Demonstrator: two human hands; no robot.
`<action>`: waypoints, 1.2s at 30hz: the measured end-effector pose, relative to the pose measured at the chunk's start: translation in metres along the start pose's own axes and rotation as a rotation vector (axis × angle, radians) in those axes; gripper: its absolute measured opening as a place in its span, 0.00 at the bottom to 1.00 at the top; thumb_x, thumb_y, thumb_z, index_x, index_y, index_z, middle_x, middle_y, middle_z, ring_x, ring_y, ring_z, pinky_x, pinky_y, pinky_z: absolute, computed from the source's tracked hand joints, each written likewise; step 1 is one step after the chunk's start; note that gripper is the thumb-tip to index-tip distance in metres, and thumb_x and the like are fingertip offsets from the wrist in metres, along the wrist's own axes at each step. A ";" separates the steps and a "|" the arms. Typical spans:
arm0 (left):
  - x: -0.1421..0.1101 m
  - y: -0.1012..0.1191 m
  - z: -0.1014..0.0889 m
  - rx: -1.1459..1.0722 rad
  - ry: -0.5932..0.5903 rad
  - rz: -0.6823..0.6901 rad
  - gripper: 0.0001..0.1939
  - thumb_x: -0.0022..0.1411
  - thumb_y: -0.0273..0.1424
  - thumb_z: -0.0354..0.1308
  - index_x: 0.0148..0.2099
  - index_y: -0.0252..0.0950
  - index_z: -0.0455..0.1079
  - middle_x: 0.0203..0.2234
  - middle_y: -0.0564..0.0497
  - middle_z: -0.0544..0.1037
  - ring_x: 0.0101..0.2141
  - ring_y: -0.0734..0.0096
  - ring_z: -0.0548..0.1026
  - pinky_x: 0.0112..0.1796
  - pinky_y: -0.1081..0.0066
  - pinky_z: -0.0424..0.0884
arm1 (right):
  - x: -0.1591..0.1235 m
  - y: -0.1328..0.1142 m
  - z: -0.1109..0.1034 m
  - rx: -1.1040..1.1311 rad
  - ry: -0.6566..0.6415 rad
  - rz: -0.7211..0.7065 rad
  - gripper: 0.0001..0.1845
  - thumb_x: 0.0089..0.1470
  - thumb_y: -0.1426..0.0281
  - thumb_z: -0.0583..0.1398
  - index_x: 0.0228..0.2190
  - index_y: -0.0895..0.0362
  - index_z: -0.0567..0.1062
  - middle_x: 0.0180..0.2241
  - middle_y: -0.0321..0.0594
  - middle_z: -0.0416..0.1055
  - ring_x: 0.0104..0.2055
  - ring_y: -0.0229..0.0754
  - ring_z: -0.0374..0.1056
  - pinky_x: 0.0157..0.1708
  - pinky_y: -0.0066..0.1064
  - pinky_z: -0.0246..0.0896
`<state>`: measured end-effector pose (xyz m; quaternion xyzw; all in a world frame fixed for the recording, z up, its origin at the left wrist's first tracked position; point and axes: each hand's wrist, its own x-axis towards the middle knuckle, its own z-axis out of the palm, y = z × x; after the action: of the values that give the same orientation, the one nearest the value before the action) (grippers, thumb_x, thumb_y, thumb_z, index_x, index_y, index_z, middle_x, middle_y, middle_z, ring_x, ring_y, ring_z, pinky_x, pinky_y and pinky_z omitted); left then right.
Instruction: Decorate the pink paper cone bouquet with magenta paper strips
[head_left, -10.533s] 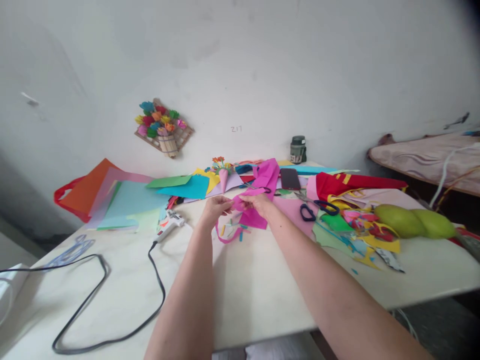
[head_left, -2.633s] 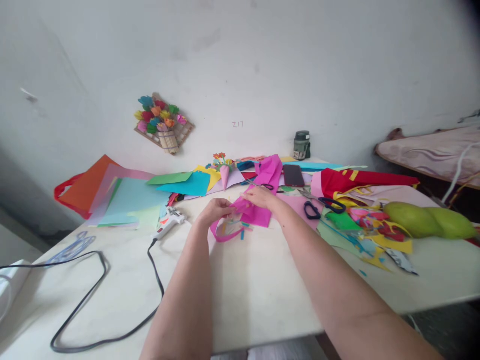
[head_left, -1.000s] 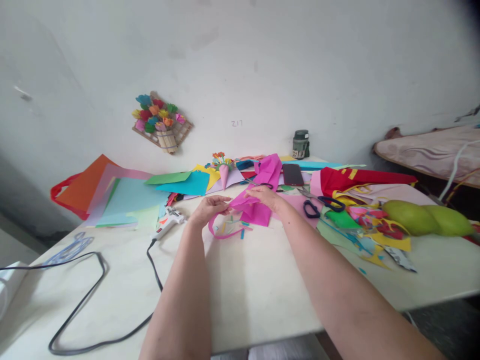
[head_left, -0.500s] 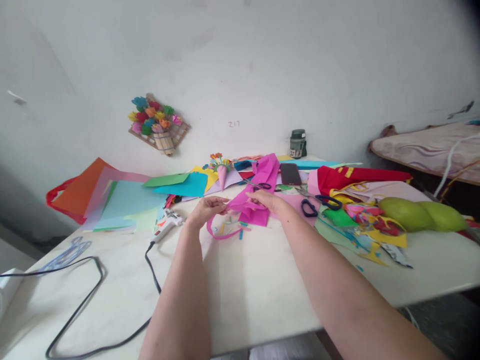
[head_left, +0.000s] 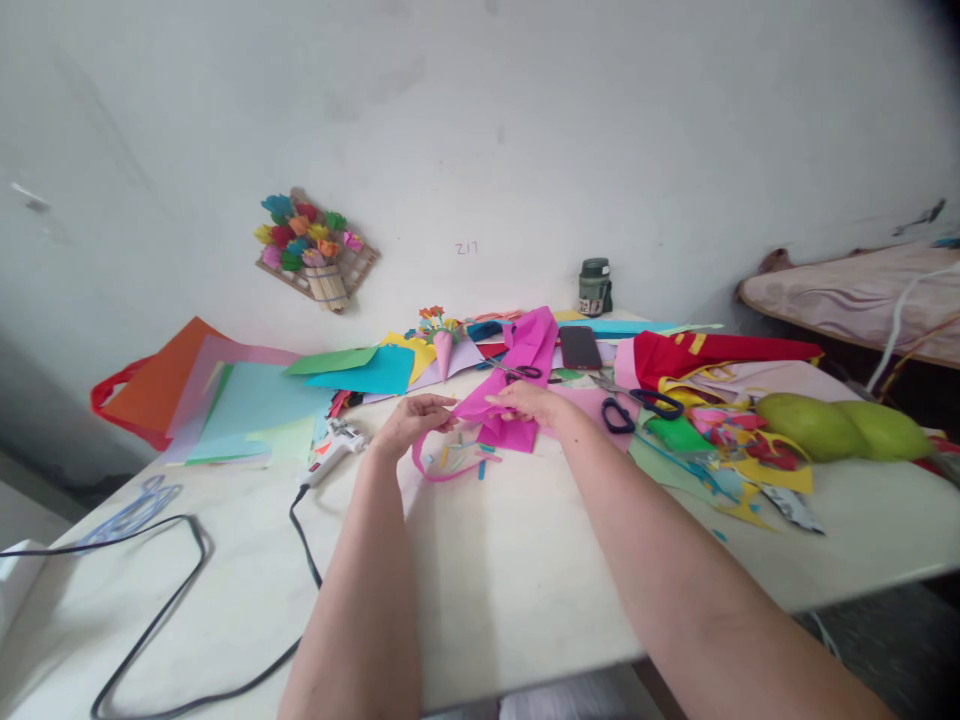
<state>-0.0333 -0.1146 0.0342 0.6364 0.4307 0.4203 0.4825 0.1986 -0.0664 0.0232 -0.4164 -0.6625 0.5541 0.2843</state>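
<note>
Head view: 2 bare hands reach over a pale table (head_left: 472,610) w/ lots of bright paper.
Pink sheet (head_left: 507,436): thin & a bit crumpled, b/w the hands & under the right one; one corner is nr the left fingertips.
Left hand (head_left: 420,420): fingers look pinched tog. on that corner.
Right hand (head_left: 525,402): fingers bent, look clamped on the sheet's top side; thumb is hard to see.
Pink strip (head_left: 448,478): curls on the table just below the left hand; can't tell if it's joined to the sheet.
Bits (head_left: 481,470): small blue & yellow ones, nr the strip.
Small scissors (head_left: 520,372): lie on pink paper just behind the right hand.
Glue gun (head_left: 330,457): lies to the left, not held.
Step now: prob. holding & shaping the sheet.
Next move: prob. calls for a soft, firm pinch w/ both hands, b/c thin paper may rip.
</note>
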 end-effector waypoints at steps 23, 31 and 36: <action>-0.002 0.006 0.004 0.067 -0.008 -0.086 0.18 0.46 0.33 0.62 0.40 0.28 0.73 0.22 0.46 0.78 0.24 0.69 0.74 0.32 0.68 0.70 | -0.003 -0.001 0.001 -0.086 -0.032 -0.169 0.20 0.36 0.58 0.67 0.14 0.60 0.68 0.09 0.30 0.61 0.15 0.29 0.52 0.22 0.26 0.47; 0.004 0.006 0.014 0.358 -0.065 -0.107 0.22 0.51 0.47 0.57 0.25 0.30 0.71 0.17 0.48 0.73 0.20 0.74 0.68 0.26 0.72 0.64 | 0.001 0.001 0.002 -0.107 -0.069 -0.181 0.17 0.36 0.60 0.67 0.16 0.61 0.71 0.09 0.30 0.62 0.14 0.29 0.52 0.21 0.26 0.47; 0.007 0.003 0.019 0.433 -0.126 -0.079 0.21 0.47 0.46 0.60 0.21 0.32 0.69 0.15 0.52 0.70 0.18 0.78 0.63 0.22 0.75 0.58 | 0.002 0.002 0.003 -0.116 -0.068 -0.182 0.17 0.35 0.60 0.67 0.17 0.61 0.72 0.09 0.30 0.61 0.14 0.29 0.52 0.22 0.26 0.49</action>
<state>-0.0128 -0.1136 0.0343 0.7328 0.5044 0.2583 0.3766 0.1953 -0.0657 0.0201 -0.3511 -0.7378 0.5005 0.2862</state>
